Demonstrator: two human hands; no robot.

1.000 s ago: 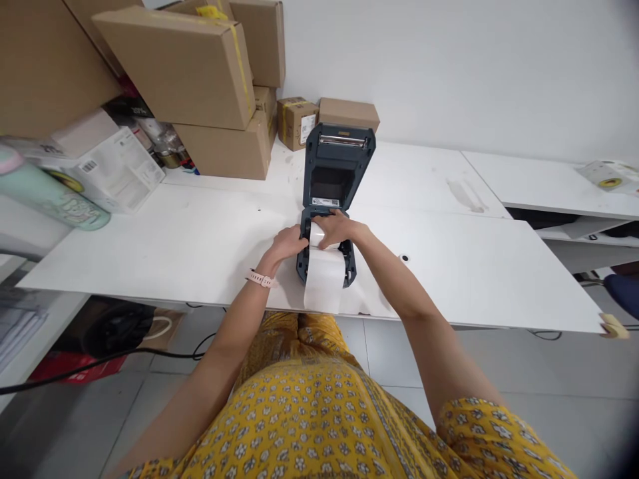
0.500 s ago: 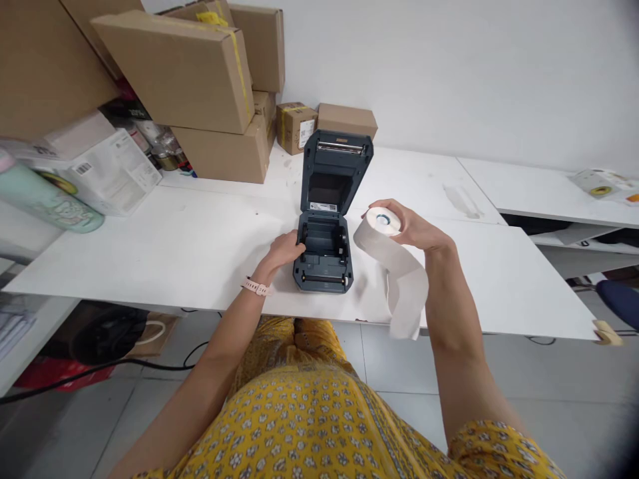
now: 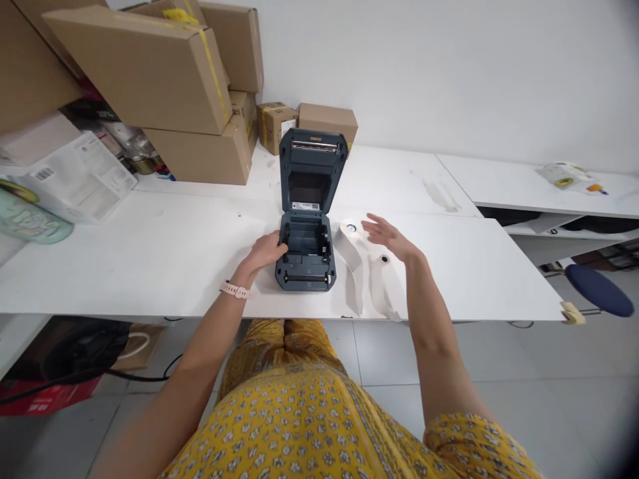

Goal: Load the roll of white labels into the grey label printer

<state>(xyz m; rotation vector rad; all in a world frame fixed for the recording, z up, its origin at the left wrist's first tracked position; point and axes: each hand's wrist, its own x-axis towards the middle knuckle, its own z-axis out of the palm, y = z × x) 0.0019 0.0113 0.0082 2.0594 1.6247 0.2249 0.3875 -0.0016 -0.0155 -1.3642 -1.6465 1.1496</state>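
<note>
White paper roll (image 3: 351,228) now out of the dark grey plastic label printer (image 3: 305,256). It lies on the white worktop (image 3: 150,266) at the printer's 3 o'clock, strip trailing toward 6. Right hand (image 3: 389,236) has released it, fingers spread just above. Left hand (image 3: 264,251) curled on the printer's left wall. Bay empty; removal looks done.

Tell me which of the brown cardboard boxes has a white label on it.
The small taped box by the wall, left of the printer lid. Its front shows a white label; the other brown boxes show none.
</note>
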